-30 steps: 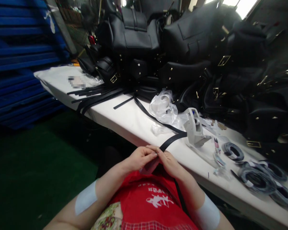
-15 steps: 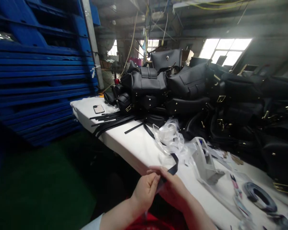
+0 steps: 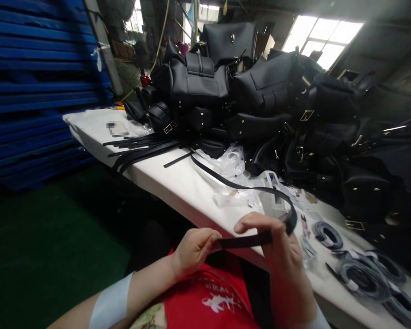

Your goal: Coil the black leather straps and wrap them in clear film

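Observation:
A long black strap (image 3: 245, 241) stretches between my hands above the front edge of the table. My left hand (image 3: 196, 250) is closed, pinching the strap's near end between thumb and fingers. The strap runs through my right hand (image 3: 287, 258), whose fingers curl around it while the index finger points left. Beyond the right hand it bends back in a wide loop over clear plastic wrapping and reaches the table near the bags. A short black strip (image 3: 178, 160) lies apart on the white tabletop (image 3: 171, 183).
Black bags (image 3: 200, 82) with gold buckles are heaped along the table's back. Several loose black straps (image 3: 140, 148) hang over its left edge. A white tape dispenser (image 3: 270, 201) and coiled straps (image 3: 329, 235) lie at right. Blue pallets (image 3: 37, 91) are stacked at left.
My hands have moved apart, with the right going up and to the right. The strap is now drawn out between them and loops across the table. The view has tilted down.

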A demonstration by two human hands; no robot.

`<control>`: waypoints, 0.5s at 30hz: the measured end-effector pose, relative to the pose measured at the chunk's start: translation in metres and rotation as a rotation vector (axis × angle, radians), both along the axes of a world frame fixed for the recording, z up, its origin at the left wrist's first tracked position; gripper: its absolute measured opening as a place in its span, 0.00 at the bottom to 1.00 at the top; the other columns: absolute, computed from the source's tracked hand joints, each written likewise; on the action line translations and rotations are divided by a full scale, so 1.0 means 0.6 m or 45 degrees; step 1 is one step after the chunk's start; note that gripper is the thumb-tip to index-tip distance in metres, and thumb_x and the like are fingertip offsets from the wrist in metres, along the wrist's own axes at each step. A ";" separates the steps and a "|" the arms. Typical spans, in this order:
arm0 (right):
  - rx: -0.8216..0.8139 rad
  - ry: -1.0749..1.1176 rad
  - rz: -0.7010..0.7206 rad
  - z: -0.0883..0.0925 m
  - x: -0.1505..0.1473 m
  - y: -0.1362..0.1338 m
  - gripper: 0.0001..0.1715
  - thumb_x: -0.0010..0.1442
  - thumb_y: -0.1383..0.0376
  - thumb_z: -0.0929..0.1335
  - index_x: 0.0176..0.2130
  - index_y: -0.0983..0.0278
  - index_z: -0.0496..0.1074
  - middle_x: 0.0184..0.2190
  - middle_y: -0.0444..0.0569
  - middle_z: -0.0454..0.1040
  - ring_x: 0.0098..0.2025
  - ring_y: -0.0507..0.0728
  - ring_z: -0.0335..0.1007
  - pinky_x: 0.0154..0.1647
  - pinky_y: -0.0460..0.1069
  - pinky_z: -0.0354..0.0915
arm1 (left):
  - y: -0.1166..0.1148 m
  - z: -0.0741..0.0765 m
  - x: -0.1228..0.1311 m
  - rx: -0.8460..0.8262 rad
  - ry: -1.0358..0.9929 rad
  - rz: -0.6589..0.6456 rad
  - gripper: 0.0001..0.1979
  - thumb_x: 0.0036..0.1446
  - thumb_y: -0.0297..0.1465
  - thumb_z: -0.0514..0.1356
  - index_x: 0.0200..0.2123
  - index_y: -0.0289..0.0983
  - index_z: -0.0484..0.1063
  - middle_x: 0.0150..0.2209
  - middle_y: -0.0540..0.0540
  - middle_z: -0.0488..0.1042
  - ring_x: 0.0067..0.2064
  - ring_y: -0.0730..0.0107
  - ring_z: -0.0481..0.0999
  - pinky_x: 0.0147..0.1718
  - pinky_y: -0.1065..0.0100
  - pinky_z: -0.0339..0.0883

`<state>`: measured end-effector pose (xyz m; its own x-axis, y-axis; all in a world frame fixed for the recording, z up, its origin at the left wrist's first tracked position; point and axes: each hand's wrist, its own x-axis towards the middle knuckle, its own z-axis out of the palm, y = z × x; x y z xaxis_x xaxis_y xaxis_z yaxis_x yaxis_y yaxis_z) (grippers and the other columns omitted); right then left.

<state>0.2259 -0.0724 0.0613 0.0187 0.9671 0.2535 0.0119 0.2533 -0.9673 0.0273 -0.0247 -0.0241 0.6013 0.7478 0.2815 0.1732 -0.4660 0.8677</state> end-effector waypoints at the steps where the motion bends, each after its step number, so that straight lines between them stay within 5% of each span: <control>1: 0.037 -0.049 0.009 -0.008 -0.008 0.015 0.28 0.66 0.45 0.57 0.39 0.55 0.80 0.35 0.51 0.80 0.41 0.63 0.75 0.45 0.57 0.70 | 0.002 0.000 0.004 -0.050 -0.021 0.023 0.23 0.69 0.41 0.43 0.37 0.36 0.74 0.27 0.45 0.73 0.28 0.70 0.71 0.29 0.71 0.61; 8: -0.195 -0.027 0.283 -0.102 -0.046 0.053 0.22 0.65 0.50 0.63 0.52 0.57 0.74 0.50 0.50 0.76 0.52 0.60 0.72 0.57 0.57 0.65 | 0.003 -0.011 0.037 -0.161 -0.118 0.279 0.26 0.67 0.46 0.45 0.22 0.37 0.64 0.21 0.49 0.65 0.24 0.72 0.62 0.24 0.70 0.56; 15: 0.160 0.351 -0.104 -0.056 0.039 0.064 0.17 0.64 0.51 0.64 0.45 0.53 0.78 0.35 0.47 0.80 0.38 0.59 0.76 0.48 0.57 0.68 | -0.007 -0.039 0.027 -0.461 -0.060 0.097 0.25 0.66 0.48 0.46 0.22 0.37 0.61 0.19 0.53 0.60 0.21 0.76 0.59 0.21 0.73 0.53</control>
